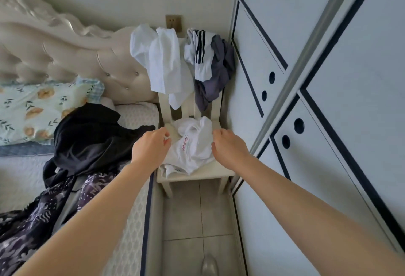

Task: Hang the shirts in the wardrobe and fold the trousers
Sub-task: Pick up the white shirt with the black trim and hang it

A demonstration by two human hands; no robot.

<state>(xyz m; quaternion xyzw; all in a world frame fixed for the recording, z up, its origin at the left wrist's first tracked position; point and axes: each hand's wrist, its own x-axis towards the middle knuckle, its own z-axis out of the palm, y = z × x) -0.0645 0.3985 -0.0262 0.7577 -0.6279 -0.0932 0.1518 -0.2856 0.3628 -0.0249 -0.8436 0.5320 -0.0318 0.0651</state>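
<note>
Both my grips reach the crumpled white shirt (192, 146) on the chair (197, 176) seat.
The left grip (151, 147) and right grip (230, 145) curl at its two edges. Their fingertips are hidden, so I cannot tell whether either pinches cloth. The shirt's red script is too small to read. A white garment (164, 60), a striped garment (201, 52) and a grey garment (219, 71) drape over the chair back, between the bed (131, 221) and the wardrobe (328, 78).

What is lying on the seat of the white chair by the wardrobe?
A crumpled white shirt with red lettering lies on the chair seat, the left hand and right hand at its sides. Whatever is beneath the shirt is hidden.
</note>
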